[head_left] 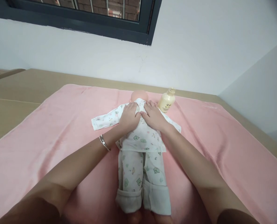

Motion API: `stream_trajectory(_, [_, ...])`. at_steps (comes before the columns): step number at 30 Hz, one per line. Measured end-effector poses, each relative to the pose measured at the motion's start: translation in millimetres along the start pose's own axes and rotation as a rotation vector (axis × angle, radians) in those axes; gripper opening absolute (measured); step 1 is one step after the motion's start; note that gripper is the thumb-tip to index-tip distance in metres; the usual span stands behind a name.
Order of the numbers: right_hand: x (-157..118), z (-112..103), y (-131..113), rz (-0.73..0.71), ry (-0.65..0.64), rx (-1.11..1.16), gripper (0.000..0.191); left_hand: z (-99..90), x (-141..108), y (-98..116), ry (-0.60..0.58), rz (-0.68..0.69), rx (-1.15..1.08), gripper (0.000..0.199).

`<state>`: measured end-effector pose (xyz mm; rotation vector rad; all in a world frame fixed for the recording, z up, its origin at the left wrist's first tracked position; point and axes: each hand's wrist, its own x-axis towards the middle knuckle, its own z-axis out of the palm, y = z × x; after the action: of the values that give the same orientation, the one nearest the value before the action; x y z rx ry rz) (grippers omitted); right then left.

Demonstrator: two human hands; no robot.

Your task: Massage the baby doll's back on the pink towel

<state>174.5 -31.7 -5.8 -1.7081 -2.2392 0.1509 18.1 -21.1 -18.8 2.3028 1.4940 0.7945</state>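
A baby doll [139, 95] in a white printed top [143, 140] and matching trousers [133, 171] with rolled cuffs lies on a pink blanket [82, 105], its head at the far end. My left hand [129, 117] rests flat on the left upper part of the top, fingers stretched out. On the right upper part lies my right hand [154, 115], also flat, with its fingers slightly apart. The two thumbs nearly meet at the middle. Both sleeves spread out sideways. The doll's face does not show, and its feet are partly cut off by the lower edge.
Just right of the doll's head is a pale yellow pump bottle [167, 101]. Under the blanket is a wooden surface [42, 77] that meets a white wall [187, 56]. A dark-framed window [133, 32] is set in that wall.
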Motion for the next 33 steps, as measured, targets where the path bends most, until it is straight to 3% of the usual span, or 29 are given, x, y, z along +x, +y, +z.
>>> stream_trajectory(3, [-4,-8,-7,0.024,-0.077,-0.009,0.067,-5.5,7,-5,-0.022,-0.03,-0.002,0.057])
stream_trajectory(9, [-19,-4,-36,0.09,0.057,-0.143,0.061,-9.3,9,0,-0.036,-0.082,0.029,0.052])
stream_trajectory(16, [0,-6,-9,0.11,-0.004,0.011,0.069,-20.2,-6,17,-0.116,-0.046,0.025,0.049])
stream_trajectory(21, [-14,-7,-32,0.128,-0.002,-0.048,0.066,-26.1,8,0,-0.044,-0.018,-0.068,0.044])
stream_trajectory(24, [-18,-9,-40,0.131,-0.041,-0.048,0.065,-21.0,9,-4,-0.021,-0.016,-0.011,0.044])
stream_trajectory(29, [-1,-10,-17,0.102,-0.011,0.032,0.061,-12.6,-7,12,-0.032,0.03,0.175,0.05])
stream_trajectory(33, [-3,-7,-16,0.074,-0.011,-0.022,0.061,-20.5,-3,9,-0.057,0.059,0.106,0.045])
